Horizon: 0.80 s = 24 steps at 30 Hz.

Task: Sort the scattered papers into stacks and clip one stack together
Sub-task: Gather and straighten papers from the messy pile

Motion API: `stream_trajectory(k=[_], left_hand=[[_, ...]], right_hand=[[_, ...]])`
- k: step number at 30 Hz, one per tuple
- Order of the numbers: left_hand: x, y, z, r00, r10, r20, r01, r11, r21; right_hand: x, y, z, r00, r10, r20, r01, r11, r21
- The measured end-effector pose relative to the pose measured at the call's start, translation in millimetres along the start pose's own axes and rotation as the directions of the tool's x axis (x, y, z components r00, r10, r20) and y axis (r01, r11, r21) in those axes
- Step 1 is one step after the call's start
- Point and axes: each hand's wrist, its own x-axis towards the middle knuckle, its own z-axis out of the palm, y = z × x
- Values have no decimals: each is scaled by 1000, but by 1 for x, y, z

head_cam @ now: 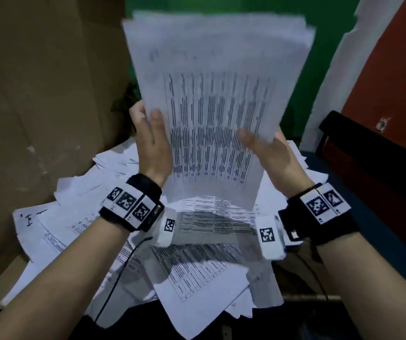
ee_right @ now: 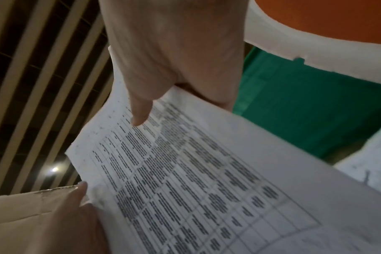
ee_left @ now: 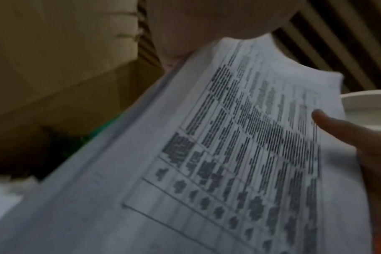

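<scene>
Both hands hold a thick stack of papers (head_cam: 216, 94) upright, its front sheet printed with a table. My left hand (head_cam: 148, 119) grips the stack's lower left edge, thumb on the front and fingers behind. At the lower right edge my right hand (head_cam: 262, 141) grips it the same way. The stack (ee_left: 207, 154) fills the left wrist view, and in the right wrist view my right thumb presses on the stack (ee_right: 207, 171). Under the hands lie the scattered papers (head_cam: 79, 217), a loose overlapping pile on the table. No clip is in view.
A large cardboard box (head_cam: 37, 94) stands close at the left. Behind are a green wall (head_cam: 332, 45) and a red panel (head_cam: 405, 69). Dark furniture (head_cam: 369, 155) borders the right side. A black cable (head_cam: 121, 273) runs across the pile from my left wrist.
</scene>
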Motion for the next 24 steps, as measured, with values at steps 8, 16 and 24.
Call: stream_trajectory(k=[8,16,24], left_hand=[[3,11,16,998,-17,-55,14,998,-57],[-45,-65,0,561,-775,289,745,626,231],[-49,-110,-98,367,-905,-215,925,330,191]], right_hand=[[10,5,13,986,15,-163,0,996,92],[-13,90,8,850,484,-208,-469,875,122],[-25,153,-21,551,806,-217,-760,592,268]])
